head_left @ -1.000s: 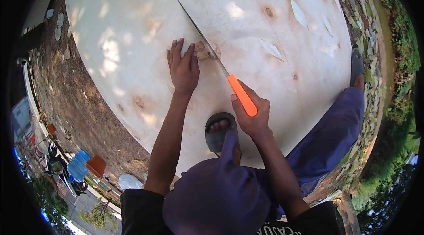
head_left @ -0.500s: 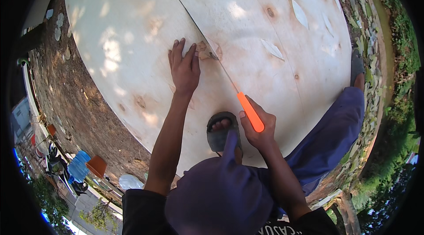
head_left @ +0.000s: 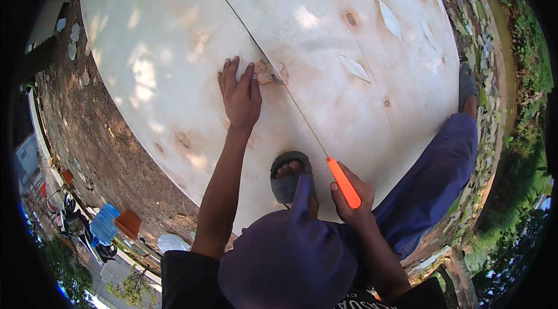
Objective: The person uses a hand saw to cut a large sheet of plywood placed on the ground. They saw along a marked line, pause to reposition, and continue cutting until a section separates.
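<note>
Head view: pale, flat, wood-grained sheet (head_left: 360, 129) spreads beneath both hands, with dappled light and dark knots on it.
Tool: bright orange, tapered, smooth handle (head_left: 344, 183) at near right, carrying a thin, straight, metal-looking blade (head_left: 310, 127) seen almost edge-on; teeth cannot be made out.
Long axis: handle at the near right end, blade pointing far and left, in line with a narrow dark slit (head_left: 232, 11) that runs on to the far edge of view.
Blade to slit: meet near a brown, ragged, torn-looking patch (head_left: 266, 72); where the blade's far end lies, I cannot tell.
Right hand (head_left: 359, 198): wrapped firmly round the handle, thumb along its left side; no gap seen in the grip.
Left hand (head_left: 241, 102): palm down on the sheet, fingers a little parted, holding nothing; left of the slit, fingertips just beside the torn patch.
Nearer hand: right to the handle, left to the patch.
Foot: dark grey, open-toed sandal (head_left: 285, 188) on the sheet, between the forearms, left of the handle.
Far right: pale, pointed leaf-shaped piece (head_left: 389, 19) lies well apart from both hands.
</note>
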Demonstrator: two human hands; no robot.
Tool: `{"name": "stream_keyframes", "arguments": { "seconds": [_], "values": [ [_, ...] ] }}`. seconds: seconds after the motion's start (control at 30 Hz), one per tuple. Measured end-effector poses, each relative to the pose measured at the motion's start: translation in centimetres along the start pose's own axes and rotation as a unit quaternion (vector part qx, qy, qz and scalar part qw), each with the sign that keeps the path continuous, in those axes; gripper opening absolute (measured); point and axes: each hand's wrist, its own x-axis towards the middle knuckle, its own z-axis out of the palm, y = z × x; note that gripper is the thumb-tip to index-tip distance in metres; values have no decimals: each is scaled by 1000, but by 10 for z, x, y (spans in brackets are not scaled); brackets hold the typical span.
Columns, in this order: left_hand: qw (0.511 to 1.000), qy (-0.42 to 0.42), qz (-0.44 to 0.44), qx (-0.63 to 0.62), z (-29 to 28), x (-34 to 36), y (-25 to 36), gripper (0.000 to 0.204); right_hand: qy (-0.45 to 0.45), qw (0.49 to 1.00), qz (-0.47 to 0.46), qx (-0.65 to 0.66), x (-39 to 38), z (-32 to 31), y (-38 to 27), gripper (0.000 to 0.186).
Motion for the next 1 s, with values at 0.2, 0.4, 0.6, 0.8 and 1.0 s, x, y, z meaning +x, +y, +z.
{"name": "stream_keyframes", "arguments": {
  "seconds": [0.2,0.4,0.6,0.8,1.0],
  "values": [
    [1000,-5,8,-19,11,4,14,28,-7,995,80,55,88,34,-5,42],
    [1000,8,1,-4,2,2,0,27,2,1000,-2,-10,1,2,4,44],
    [1000,-2,7,-19,13,4,13,27,-12,992,109,56,100,38,-5,41],
    [1000,6,1,-2,2,2,-2,27,3,1000,-16,-11,5,4,5,42],
    [1000,7,12,-22,13,6,13,27,-16,994,101,47,102,41,-5,42]
  ]
}}
